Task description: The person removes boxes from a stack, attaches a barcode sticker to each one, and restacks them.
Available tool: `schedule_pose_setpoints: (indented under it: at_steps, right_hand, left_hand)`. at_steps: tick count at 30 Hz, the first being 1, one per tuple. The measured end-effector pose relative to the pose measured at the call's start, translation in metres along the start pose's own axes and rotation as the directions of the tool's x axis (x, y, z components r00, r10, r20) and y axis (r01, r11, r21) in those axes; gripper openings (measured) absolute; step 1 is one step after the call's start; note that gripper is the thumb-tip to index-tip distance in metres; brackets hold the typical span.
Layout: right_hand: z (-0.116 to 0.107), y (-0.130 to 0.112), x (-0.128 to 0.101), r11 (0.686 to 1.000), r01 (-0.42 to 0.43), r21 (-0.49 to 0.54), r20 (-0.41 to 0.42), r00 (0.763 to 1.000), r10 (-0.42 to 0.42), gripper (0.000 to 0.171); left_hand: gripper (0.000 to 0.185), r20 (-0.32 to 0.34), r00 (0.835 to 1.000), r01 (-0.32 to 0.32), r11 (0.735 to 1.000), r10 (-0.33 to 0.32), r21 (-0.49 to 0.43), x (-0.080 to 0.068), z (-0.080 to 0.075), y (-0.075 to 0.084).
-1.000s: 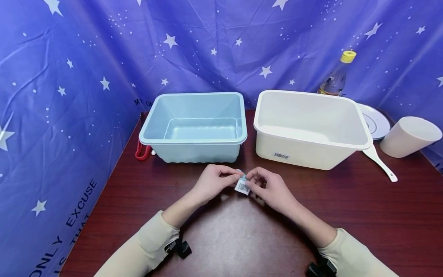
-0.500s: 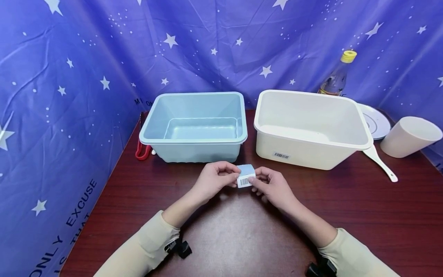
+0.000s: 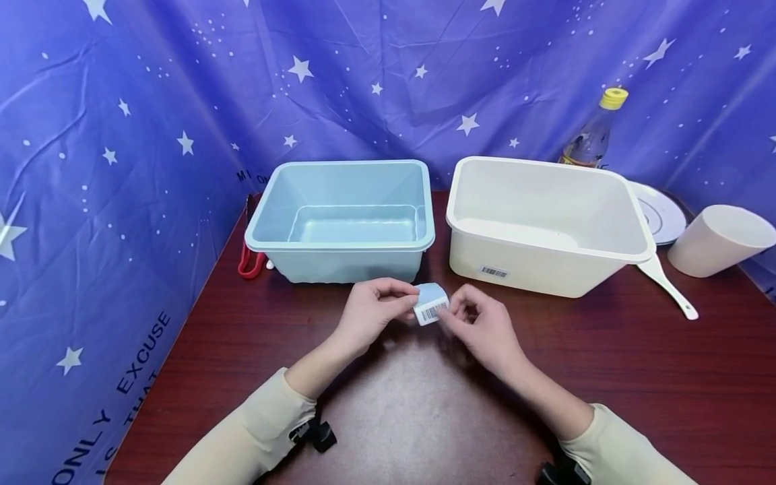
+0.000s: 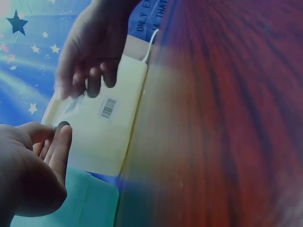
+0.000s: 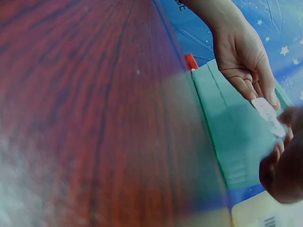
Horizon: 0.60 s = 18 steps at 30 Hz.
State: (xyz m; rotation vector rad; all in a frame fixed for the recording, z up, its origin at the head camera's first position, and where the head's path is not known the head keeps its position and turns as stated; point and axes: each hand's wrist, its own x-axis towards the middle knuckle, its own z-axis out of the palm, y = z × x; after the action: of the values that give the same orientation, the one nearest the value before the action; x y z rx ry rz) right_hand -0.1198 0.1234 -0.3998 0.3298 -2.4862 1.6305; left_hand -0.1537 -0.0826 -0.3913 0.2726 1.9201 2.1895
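Loosened right hand [image 3: 485, 330] off barcode label [image 3: 431, 304], fingers curled; left hand [image 3: 370, 313] pinching it. Behind: blue tub [image 3: 342, 222], cream tub [image 3: 545, 225], both bare.

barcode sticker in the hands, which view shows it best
The head view: the barcode sticker faces the camera, pinched by the left hand, the right hand at its other edge. The right wrist view shows it edge-on and blurred. In the left wrist view I cannot make it out.

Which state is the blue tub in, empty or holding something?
Empty. The head view shows the blue tub with its bare floor and walls, nothing inside.
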Motion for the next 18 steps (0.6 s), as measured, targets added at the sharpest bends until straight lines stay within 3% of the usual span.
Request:
schedule_pose_setpoints:
  at_steps: [2,5,10,18]
  right_hand:
    - [0.002,-0.0026,-0.002,0.999,0.034,-0.003,0.061,0.998,-0.034,0.018]
    - [0.0056,-0.0034,-0.0031,1.0,0.018,0.006,0.134,0.991,-0.019,0.011]
    - [0.007,-0.0022,-0.0039,0.998,-0.047,0.033,0.146,0.988,0.042,0.009]
    - [0.0067,-0.0015,-0.0039,0.992,-0.081,0.099,0.205,0.977,0.059,0.019]
  left_hand:
    - [0.017,0.001,1.0,0.003,1.0,-0.003,-0.006,-0.001,0.0013,0.0]
    - [0.017,0.016,1.0,0.012,1.0,-0.012,-0.009,-0.0027,0.0036,0.0002]
    - [0.018,0.056,0.998,0.022,1.0,-0.022,-0.011,-0.0044,0.0066,-0.0023]
    - [0.018,0.096,0.995,0.018,0.999,-0.022,0.04,-0.0067,0.0087,-0.0034]
